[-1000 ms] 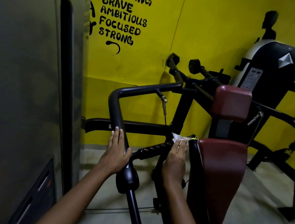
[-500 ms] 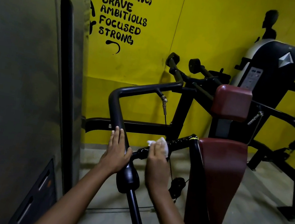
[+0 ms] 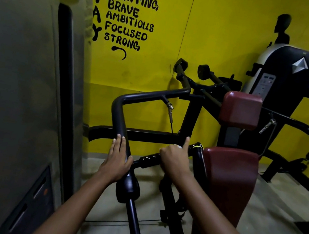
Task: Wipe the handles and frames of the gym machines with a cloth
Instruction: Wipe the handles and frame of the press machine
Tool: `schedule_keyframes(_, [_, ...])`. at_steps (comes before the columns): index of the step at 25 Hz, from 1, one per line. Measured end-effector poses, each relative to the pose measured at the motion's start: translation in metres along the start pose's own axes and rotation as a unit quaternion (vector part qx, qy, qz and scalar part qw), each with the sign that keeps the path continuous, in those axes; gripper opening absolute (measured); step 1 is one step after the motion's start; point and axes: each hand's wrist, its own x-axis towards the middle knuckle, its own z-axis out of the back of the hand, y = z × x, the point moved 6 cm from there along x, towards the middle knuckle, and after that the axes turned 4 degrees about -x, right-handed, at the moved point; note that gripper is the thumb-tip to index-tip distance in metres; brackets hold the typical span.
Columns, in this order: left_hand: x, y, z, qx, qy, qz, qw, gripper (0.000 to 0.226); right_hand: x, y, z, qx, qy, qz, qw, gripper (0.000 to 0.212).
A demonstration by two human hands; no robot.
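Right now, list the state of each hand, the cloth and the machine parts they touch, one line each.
Left hand: flat, fingers straight, resting on the bent frame bar.
Right hand: curled round the grip handle, one finger raised.
Cloth: bunched under the right hand, barely showing.
Seat pad: upright, untouched.

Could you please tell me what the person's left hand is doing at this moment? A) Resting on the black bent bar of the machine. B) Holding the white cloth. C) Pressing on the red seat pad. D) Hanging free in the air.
A: the left hand lies with straight fingers on the black bent bar, while the right hand wraps the grip handle with the white cloth.
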Motion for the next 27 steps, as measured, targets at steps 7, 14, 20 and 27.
schedule_keyframes(7, [0.001, 0.001, 0.000, 0.003, -0.006, 0.000, 1.000, 0.070, 0.048, -0.080, -0.011, 0.113, 0.087, -0.142, 0.979, 0.023])
schedule_keyframes(14, [0.002, 0.000, 0.000, 0.010, -0.025, -0.011, 1.000, 0.069, 0.059, -0.134, -0.014, 0.239, 0.090, -0.184, 0.949, 0.015])
schedule_keyframes(20, [0.002, 0.001, -0.001, 0.026, -0.011, 0.001, 1.000, 0.069, 0.052, -0.133, -0.017, 0.254, 0.092, -0.177, 0.946, 0.005])
schedule_keyframes(27, [0.000, -0.005, 0.007, 0.066, 0.014, 0.022, 0.997, 0.070, 0.028, -0.153, -0.018, 0.335, 0.036, -0.254, 0.906, 0.031])
